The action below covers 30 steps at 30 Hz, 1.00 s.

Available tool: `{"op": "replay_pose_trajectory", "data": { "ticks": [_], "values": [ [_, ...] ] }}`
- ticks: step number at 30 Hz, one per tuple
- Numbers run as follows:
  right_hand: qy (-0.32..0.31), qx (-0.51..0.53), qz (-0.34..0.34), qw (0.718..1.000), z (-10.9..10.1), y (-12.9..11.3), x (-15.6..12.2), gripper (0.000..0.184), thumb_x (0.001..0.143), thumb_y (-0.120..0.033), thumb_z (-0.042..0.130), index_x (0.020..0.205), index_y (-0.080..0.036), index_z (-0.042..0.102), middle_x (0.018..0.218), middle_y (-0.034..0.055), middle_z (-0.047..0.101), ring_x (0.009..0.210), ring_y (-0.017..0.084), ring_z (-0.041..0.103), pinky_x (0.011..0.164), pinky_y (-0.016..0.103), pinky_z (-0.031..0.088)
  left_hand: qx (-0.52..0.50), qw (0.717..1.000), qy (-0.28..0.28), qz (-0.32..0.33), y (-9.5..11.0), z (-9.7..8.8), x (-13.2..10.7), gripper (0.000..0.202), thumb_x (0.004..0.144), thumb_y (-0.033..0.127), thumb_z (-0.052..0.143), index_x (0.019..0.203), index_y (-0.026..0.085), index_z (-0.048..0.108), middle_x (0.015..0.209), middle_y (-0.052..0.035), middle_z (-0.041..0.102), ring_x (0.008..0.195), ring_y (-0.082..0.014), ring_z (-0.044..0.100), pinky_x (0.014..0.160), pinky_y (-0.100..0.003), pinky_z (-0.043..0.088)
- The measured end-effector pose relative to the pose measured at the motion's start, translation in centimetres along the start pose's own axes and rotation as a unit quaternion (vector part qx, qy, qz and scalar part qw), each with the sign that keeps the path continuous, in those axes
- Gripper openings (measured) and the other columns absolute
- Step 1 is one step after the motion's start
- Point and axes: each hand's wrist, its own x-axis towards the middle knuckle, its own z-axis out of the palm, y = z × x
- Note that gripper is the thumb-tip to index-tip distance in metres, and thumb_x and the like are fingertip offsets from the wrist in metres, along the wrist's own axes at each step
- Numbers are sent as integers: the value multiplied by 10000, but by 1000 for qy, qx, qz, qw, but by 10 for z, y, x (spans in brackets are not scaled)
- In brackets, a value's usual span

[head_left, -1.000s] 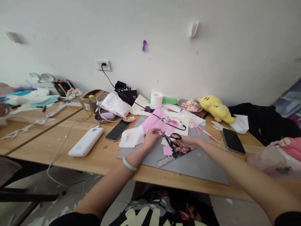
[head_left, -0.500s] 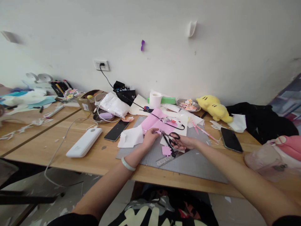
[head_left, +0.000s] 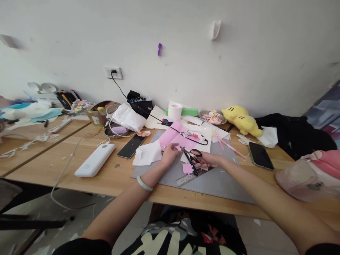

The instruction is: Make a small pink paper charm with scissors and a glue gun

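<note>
Gripping the scissors: the right hand [head_left: 204, 161] has its fingers in and around the black loops of the scissors [head_left: 196, 153], in the head view; the blades point toward the other hand.
Pinching fingers: the left hand [head_left: 170, 154] has thumb and fingertips closed on what looks like a small pink piece [head_left: 177, 147] at the blade tips; its outline is too small to make out.
Scissors: held above the grey mat [head_left: 228, 186], near its middle, between the two hands.
Pink cutout: a small pink shape [head_left: 187, 169] lies below the scissors, just beside a ruler [head_left: 184, 180] that lies slanted on the mat.
Pink sheet: the larger pink paper [head_left: 168, 136] is spread just beyond the left hand.
White paper: a crumpled piece [head_left: 146, 154] lies left of that hand, partly over the mat's edge.
Left of the mat: a dark phone [head_left: 130, 146] and a white power bank [head_left: 95, 161] lie on the wooden table [head_left: 127, 180].
Far side: a white roll [head_left: 175, 113] stands upright; a dish [head_left: 223, 122] holds paper pieces, with a yellow plush [head_left: 240, 118] beside it.
</note>
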Motion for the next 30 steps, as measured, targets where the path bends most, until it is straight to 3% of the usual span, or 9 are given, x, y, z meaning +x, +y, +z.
{"op": "replay_pose_trajectory", "data": {
  "ticks": [12, 22, 30],
  "values": [
    [-24, -2, -1, 1000, 3, -5, -1, 303, 891, -320, 539, 1148, -159, 541, 1120, 73, 583, 913, 189, 603, 756, 385, 520, -34, 999, -32, 13, 2, -1, -3, 293, 892, 292, 550, 1148, 149, 533, 1126, -81, 574, 938, -204, 598, 786, -400, 517],
    [2, -4, 24, 1000, 3, -4, -1, 299, 894, -338, 531, 1129, -154, 548, 1090, 69, 593, 886, 180, 608, 739, 373, 521, -38, 998, -54, 13, 1, 1, -3, 304, 893, 292, 549, 1162, 151, 525, 1134, -84, 571, 940, -206, 599, 792, -404, 516],
    [22, -6, 14, 1000, 9, -4, -5, 308, 891, -323, 538, 1152, -160, 539, 1129, 75, 579, 924, 193, 601, 765, 392, 516, -11, 1000, -13, 2, 0, -2, 2, 284, 895, 297, 544, 1140, 154, 541, 1145, -84, 569, 962, -209, 590, 807, -409, 508]
  ]
}}
